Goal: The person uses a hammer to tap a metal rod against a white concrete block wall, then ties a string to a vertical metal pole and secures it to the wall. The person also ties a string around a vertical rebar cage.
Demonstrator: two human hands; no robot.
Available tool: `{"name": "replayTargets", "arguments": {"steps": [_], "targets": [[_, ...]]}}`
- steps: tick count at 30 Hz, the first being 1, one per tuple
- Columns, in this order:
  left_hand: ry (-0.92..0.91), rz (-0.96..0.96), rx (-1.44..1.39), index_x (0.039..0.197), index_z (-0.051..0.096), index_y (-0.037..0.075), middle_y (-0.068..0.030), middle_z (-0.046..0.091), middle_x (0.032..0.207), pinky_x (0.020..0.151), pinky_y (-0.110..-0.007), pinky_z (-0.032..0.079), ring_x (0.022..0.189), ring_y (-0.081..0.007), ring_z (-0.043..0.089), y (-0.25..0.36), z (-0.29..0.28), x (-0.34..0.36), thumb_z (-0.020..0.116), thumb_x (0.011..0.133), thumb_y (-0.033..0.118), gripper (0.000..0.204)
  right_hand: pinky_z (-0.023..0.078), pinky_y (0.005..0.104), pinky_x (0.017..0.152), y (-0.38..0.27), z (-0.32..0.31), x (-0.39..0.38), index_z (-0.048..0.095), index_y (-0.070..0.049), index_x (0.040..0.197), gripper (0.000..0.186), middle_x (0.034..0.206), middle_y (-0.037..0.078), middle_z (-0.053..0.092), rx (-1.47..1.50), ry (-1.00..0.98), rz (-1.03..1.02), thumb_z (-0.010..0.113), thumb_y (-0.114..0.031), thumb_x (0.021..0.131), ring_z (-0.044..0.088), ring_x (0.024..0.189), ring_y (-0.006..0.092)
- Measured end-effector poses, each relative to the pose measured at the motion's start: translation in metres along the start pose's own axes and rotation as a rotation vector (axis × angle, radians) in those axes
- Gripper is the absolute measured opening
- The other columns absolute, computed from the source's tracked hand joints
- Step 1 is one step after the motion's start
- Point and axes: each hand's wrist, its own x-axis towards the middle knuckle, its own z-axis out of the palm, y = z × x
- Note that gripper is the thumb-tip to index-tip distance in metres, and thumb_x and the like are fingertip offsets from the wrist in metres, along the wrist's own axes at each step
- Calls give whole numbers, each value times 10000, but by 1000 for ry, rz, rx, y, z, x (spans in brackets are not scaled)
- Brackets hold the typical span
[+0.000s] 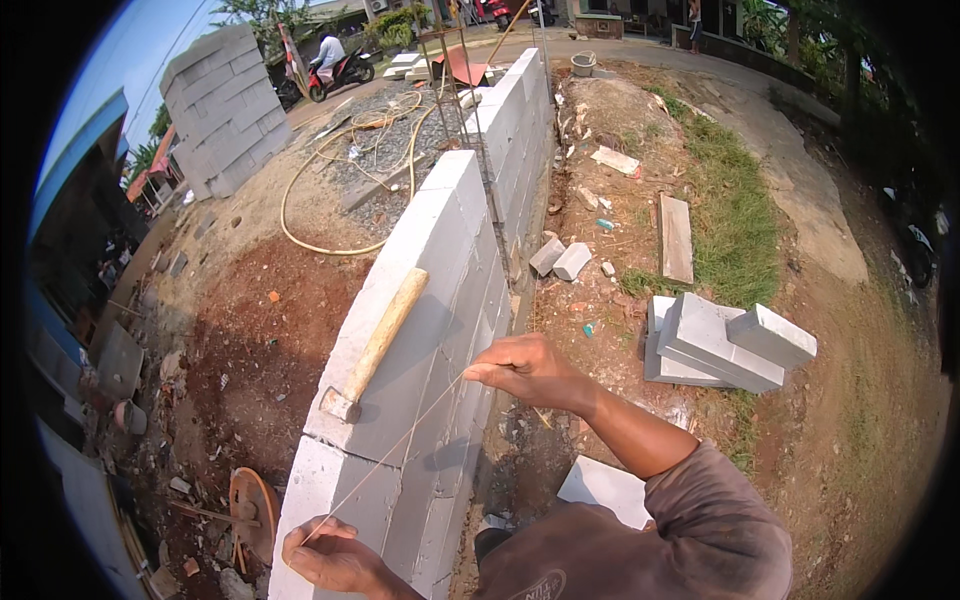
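Note:
A low wall of pale lightweight blocks (420,470) runs from the bottom of the view into the distance. A hammer (385,330) with a wooden handle lies on its top, head toward me. A thin string (405,437) stretches diagonally between my hands along the wall's right side. My right hand (515,368) pinches it beside the wall, right of the hammer's handle. My left hand (330,555), at the lower edge over the near end of the wall, holds the string between curled fingers.
Loose blocks (715,340) lie right of the wall, a plank (675,235) beyond them. Upright rebar (480,150) rises in a wall gap. Left are a hose (290,230), a block stack (225,120) and a round reddish object (250,505). A person on a motorbike (330,65) is on the road.

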Motion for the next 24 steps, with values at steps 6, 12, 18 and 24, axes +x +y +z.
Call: {"name": "replayTargets", "arguments": {"steps": [6,12,18,24], "targets": [[-257,186,-187,1059,525,17,-115,582,754,478,-231,431,554,-137,515,-19,116,7,371,1000,385,403,456,312,566,-1,-39,17,690,-40,834,235,685,80,624,-110,135,-25,663,-272,859,578,591,183],[-287,195,-347,1117,504,-4,-136,604,766,480,-215,436,562,-150,532,-47,239,13,346,999,416,464,457,304,576,10,-77,49,704,-58,858,172,698,79,633,-196,246,-94,666,-225,858,591,623,186],[-282,129,-551,1143,481,-11,-125,617,753,467,-200,421,556,-131,544,-72,371,15,277,1006,437,511,451,274,540,46,-127,100,693,-36,855,133,687,61,640,-264,394,-185,671,-167,854,595,602,154],[-117,-10,-497,1193,407,-58,-162,610,679,502,-293,507,532,-196,567,-115,498,28,206,989,503,629,464,271,580,103,-170,173,695,-35,865,138,745,68,654,-266,414,-30,683,-171,844,603,656,147]]}}
